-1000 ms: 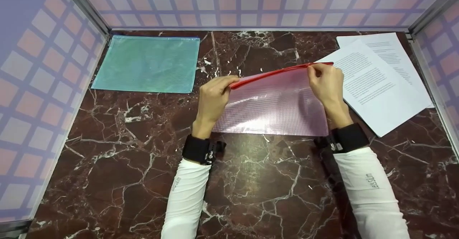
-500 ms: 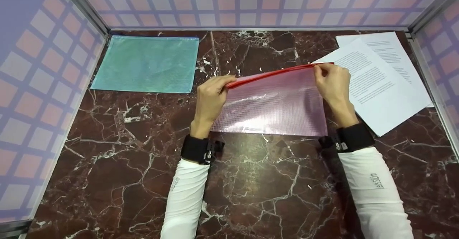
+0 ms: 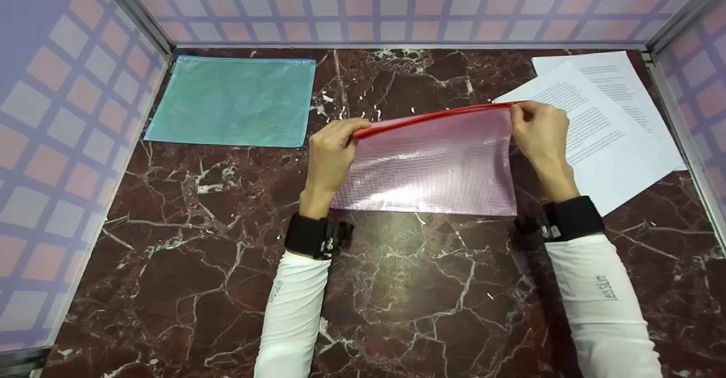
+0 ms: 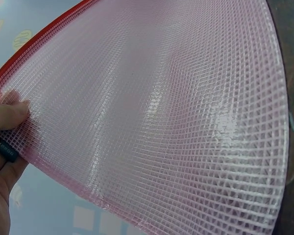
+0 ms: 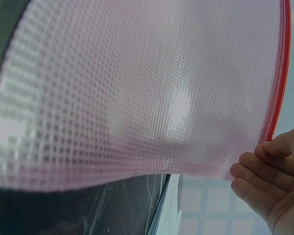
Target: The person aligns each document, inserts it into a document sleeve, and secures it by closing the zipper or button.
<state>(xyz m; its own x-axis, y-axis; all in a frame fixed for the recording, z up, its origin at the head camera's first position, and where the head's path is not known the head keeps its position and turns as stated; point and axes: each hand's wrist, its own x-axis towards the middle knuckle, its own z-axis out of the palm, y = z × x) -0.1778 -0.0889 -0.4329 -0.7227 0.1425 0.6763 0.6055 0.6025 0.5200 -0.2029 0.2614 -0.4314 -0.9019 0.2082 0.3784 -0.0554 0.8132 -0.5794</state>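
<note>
A pink translucent mesh zipper pouch (image 3: pixel 431 162) with a red zipper edge (image 3: pixel 437 117) is held up at its top, its lower edge by the table. My left hand (image 3: pixel 332 154) pinches its upper left corner, the thumb lying on the mesh in the left wrist view. A small dark piece with pale lettering (image 4: pixel 8 151) shows beside those fingers. My right hand (image 3: pixel 541 131) pinches the right end of the red edge. In the right wrist view, thumb and fingertips (image 5: pixel 265 148) meet at that corner; whether a zipper slider lies between them is hidden.
A teal mesh pouch (image 3: pixel 238 103) lies flat at the back left. Printed paper sheets (image 3: pixel 612 139) overlap at the right, partly under my right hand. Checked panels (image 3: pixel 391 3) wall the back and sides of the dark marbled table (image 3: pixel 397 298).
My right hand has moved right along the red edge to the pouch's right end. My left hand has shifted slightly left, still pinching its corner.
</note>
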